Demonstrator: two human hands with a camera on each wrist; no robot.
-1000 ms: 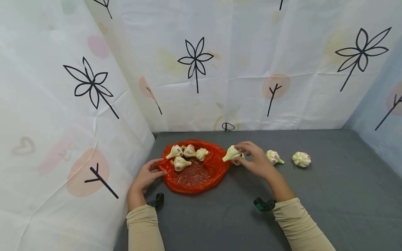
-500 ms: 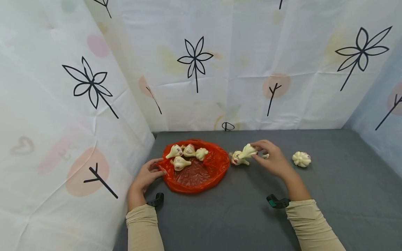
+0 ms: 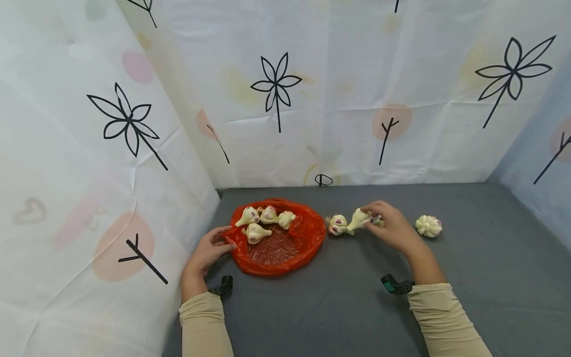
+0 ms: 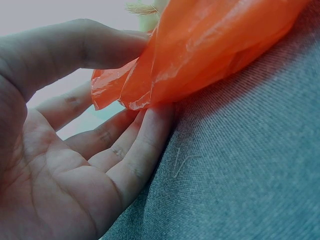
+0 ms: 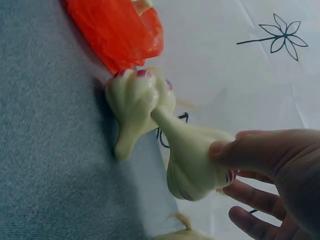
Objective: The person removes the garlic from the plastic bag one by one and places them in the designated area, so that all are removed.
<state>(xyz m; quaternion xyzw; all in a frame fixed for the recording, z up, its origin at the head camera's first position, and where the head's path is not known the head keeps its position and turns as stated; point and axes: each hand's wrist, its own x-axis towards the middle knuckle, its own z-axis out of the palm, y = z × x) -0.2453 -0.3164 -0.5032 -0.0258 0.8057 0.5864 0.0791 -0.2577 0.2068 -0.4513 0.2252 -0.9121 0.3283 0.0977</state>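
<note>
My left hand (image 3: 208, 254) pinches the left rim of a red plastic bag (image 3: 273, 268), its thumb above the folded edge in the left wrist view. The bag lies spread wide, with several garlic bulbs (image 3: 257, 232) inside toward the back left. My right hand (image 3: 391, 229) holds a garlic bulb (image 5: 195, 157) by its rounded end, thumb on one side, stem pointing left. That stem overlaps another garlic bulb (image 3: 337, 224), which lies just right of the bag. Behind my right fingers another bulb (image 3: 379, 222) is mostly hidden.
One more garlic bulb (image 3: 428, 226) lies farther right on the grey tabletop (image 3: 312, 312). A patterned white cloth (image 3: 339, 144) rises behind the table and along its left side. Both wrists wear black bands.
My right hand has moved right with the garlic bulb, away from the bag's right rim, then slightly lower, uncovering the bulb beside the bag. My left hand stays on the rim.
</note>
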